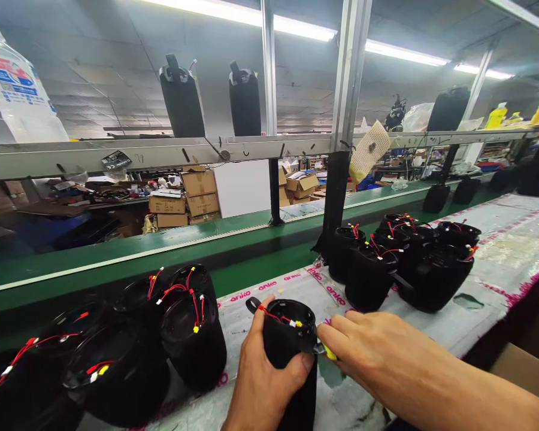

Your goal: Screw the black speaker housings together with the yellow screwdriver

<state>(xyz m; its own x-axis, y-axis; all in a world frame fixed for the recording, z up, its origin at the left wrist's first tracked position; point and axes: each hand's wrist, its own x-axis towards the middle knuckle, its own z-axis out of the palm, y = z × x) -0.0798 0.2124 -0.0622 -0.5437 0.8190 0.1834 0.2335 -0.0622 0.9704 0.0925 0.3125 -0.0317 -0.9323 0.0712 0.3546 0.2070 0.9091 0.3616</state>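
Note:
A black cylindrical housing [291, 389] stands tilted on the covered bench, with red wires and white and yellow connectors [296, 324] at its open top. My left hand [267, 371] is wrapped round its side, thumb across the front below the rim. A small black loop [253, 305] sticks out at the rim's left. My right hand [368, 344] is closed round a yellow-handled tool [329, 352], whose metal end touches the housing's right side just below the rim. The tool's tip is partly hidden by the rim and my left thumb.
Several similar black housings stand at left [195, 341] and at right [371, 281]. Behind them runs a green conveyor [260, 254]. A metal shelf [153, 152] crosses above, holding two black housings and a bottle [20, 90]. A dark post [335, 197] rises behind the bench.

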